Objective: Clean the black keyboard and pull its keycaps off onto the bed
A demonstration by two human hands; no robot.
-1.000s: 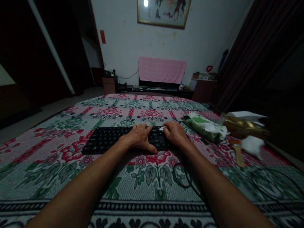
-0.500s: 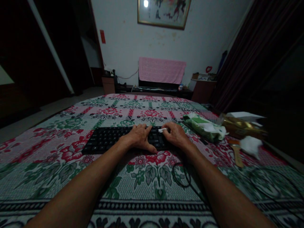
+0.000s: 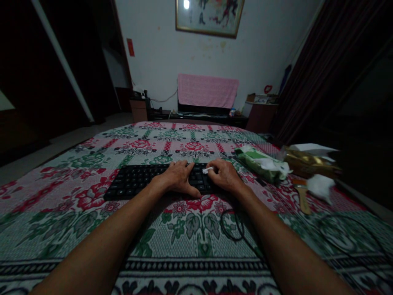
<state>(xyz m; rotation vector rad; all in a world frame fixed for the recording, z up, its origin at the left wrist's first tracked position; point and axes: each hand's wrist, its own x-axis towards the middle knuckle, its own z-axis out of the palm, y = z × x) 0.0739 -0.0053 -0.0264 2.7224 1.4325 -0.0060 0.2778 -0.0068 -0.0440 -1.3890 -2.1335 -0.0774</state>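
Observation:
A black keyboard [image 3: 132,180] lies on the flowered bedspread in front of me. Across its right half rests my left hand [image 3: 178,177], fingers spread towards the far edge and thumb stretched out by the near edge. Over the keyboard's right end, my right hand [image 3: 225,174] is closed in a pinch on a small white wipe [image 3: 208,170]. The wipe's tip sticks out to the left above the keys; the rest is hidden in the fingers. A black cable [image 3: 223,229] lies in a loop below my right wrist.
Right of my hands lie a green wipes pack [image 3: 260,164], a brush [image 3: 303,198] with a wooden handle, a crumpled white tissue [image 3: 321,188] and a golden package [image 3: 310,162]. The bedspread [image 3: 196,241] spreads all around. Beyond stands a low cabinet with a pink towel [image 3: 207,90].
The view has shifted slightly. My right hand's fingers have curled a little differently around the wipe. My left hand stays on the keyboard.

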